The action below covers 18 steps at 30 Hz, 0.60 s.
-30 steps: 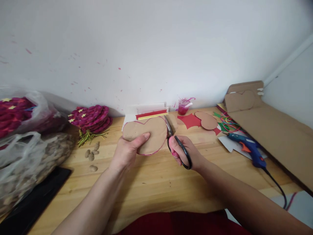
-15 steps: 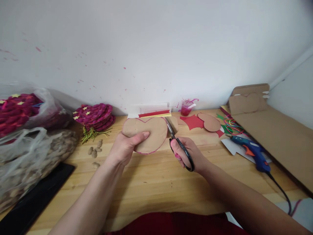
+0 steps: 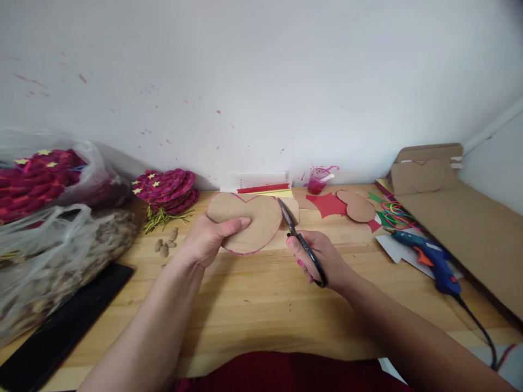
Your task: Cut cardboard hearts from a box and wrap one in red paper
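My left hand [image 3: 216, 234] is closed on the left side of a heart-shaped piece of cardboard [image 3: 261, 226], thumb on top. A magenta line runs along the heart's edge. With black-handled scissors [image 3: 291, 218] in its grip, my right hand [image 3: 312, 253] is at the heart's right side. The blades lie against the upper right edge, and a cardboard offcut [image 3: 292, 209] shows just behind them. The fingers under the heart are hidden.
Peanuts [image 3: 165, 245], stacked magenta pieces with stars [image 3: 169, 188] and a plastic bag [image 3: 69, 256] are on the left. To the right lie red paper [image 3: 324, 204], a smaller cardboard heart [image 3: 358, 207], a blue glue gun [image 3: 437, 261] and a cardboard box [image 3: 469, 218]. A pink cup [image 3: 317, 181] stands behind.
The whole view has shifted slightly, so the table things appear farther right. Both hands keep their hold, and the scissors remain at the heart's upper right edge.
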Available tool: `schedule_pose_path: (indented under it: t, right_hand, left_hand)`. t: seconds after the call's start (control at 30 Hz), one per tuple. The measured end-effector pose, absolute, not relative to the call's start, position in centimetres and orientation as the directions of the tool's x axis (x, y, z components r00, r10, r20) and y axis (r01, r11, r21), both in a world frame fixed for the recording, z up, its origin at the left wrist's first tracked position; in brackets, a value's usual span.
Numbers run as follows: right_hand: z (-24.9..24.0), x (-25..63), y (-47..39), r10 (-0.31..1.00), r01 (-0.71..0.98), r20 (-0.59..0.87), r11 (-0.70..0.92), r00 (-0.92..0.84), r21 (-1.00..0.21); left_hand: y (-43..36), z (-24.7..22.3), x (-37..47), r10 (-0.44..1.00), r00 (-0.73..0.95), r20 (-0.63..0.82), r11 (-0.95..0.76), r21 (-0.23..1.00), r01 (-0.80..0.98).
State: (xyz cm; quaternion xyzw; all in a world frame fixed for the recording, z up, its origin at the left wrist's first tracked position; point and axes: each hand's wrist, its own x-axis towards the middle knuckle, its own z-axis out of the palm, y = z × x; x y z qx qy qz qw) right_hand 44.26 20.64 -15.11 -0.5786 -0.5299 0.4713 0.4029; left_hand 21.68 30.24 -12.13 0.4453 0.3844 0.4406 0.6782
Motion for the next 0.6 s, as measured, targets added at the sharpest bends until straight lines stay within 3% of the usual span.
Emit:
schedule_pose_path:
  t: [0.17,0.33,0.6]
  right_hand:
    - [-14.0,44.6,20.9,0.982,0.179,-0.162,-0.143,-0.095,-0.973]
    - [-13.7,45.0,21.0,0.976,0.200,-0.192,-0.170,-0.100,-0.965]
    - [-13.9,44.9,20.8,0.985,0.227,-0.107,-0.074,-0.136,-0.971]
  left_hand:
    - [30.2,-12.3,21.5,0.889,0.430,-0.155,0.257,0.948,-0.190]
    - [30.2,-12.4,21.5,0.889,0.431,-0.155,0.245,0.956,-0.162]
    - [30.5,-11.8,21.1,0.882,0.440,-0.169,0.257,0.955,-0.148]
